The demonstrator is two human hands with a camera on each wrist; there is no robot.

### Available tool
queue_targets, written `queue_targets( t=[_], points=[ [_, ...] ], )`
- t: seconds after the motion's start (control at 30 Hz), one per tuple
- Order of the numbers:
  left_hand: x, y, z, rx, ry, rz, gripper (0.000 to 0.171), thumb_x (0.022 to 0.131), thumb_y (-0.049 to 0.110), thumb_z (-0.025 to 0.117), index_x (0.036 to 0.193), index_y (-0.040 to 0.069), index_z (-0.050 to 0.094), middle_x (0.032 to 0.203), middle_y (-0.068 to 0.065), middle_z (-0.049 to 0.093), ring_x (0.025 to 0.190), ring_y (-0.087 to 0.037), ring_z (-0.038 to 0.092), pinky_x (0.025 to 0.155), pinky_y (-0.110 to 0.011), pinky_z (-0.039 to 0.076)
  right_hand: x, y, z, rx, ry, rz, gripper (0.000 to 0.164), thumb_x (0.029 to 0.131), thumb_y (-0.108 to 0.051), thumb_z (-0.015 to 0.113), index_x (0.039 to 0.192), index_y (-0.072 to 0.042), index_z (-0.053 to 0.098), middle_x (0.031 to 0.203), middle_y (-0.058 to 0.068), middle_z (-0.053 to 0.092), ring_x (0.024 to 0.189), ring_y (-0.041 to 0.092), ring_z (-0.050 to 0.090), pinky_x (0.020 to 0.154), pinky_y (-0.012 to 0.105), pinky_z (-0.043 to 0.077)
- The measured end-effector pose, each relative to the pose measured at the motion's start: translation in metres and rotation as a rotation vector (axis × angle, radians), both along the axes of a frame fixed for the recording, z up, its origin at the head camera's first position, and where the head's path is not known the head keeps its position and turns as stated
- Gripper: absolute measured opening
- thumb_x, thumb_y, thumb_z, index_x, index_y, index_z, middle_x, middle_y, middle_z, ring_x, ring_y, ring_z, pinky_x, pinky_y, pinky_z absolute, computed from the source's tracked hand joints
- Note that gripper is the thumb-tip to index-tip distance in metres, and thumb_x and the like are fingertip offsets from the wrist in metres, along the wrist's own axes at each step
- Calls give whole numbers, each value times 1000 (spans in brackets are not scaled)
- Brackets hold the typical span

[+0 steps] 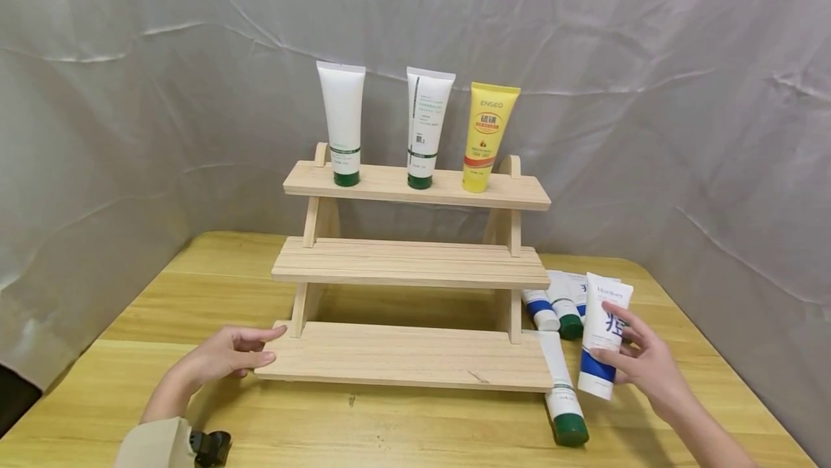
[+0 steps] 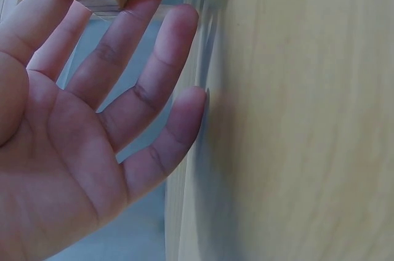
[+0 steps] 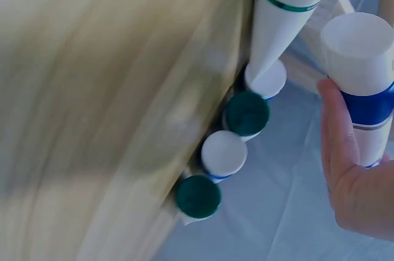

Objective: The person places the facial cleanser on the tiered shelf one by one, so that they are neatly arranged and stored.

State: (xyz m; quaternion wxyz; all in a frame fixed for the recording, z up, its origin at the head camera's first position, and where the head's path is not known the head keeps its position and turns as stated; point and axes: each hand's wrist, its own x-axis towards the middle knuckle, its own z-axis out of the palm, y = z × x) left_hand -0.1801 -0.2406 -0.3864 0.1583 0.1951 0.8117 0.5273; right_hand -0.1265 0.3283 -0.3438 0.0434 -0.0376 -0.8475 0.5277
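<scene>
My right hand (image 1: 645,360) grips a white squeeze tube (image 1: 605,316) with a blue band and white cap, cap downward, off the table on the right. In the right wrist view the tube's cap (image 3: 358,34) faces the camera. My left hand (image 1: 223,356) holds the left end of the bottom shelf of a three-tier wooden display stand (image 1: 409,356); its fingers (image 2: 151,85) touch the wooden end in the left wrist view. On the top tier stand two white tubes with green caps (image 1: 340,122) and a yellow tube (image 1: 490,136).
A white tube with a green cap (image 1: 563,389) lies beside the stand's right end. Behind it several more tubes lie in a row, with green caps (image 3: 197,196) and white caps (image 3: 224,153). A grey cloth (image 1: 415,14) hangs behind the wooden table (image 1: 415,425).
</scene>
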Motion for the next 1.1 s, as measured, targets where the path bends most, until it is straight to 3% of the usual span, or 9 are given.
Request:
queue_targets(
  t=[0.1,0.27,0.33,0.87,1.1],
  points=[
    [0,0,0,5,2,-1,55,85,16,61,127,-10,39,109,-21,54,59,-6,42,51,-23,40,-1,-9,2,-43,94,14,71,80,-5,66,139,-23,31,119,24,38,81,3,54,55,33,51],
    [0,0,-1,6,4,0,54,85,16,62,127,-10,39,110,-23,54,59,-6,42,50,-23,40,-4,-22,6,-156,216,61,68,77,5,66,134,-21,39,102,-2,50,79,5,57,50,31,50],
    [0,0,-1,8,2,-2,54,85,16,62,127,-10,40,113,-24,52,59,-6,41,50,-23,40,-5,-27,7,-190,240,78,67,76,7,66,133,-19,40,100,-6,50,78,6,57,49,30,50],
    [0,0,0,6,11,-4,54,85,17,61,127,-10,40,117,-25,50,59,-5,40,50,-23,40,-21,-69,21,-383,304,152,68,78,11,62,136,-16,37,107,2,48,80,9,56,52,24,49],
    [1,-1,0,13,5,-4,54,85,16,61,127,-9,39,108,-20,54,59,-5,40,50,-23,39,-31,-92,27,-394,318,168,69,78,8,63,137,-14,34,114,6,42,85,10,56,58,26,51]
  ],
)
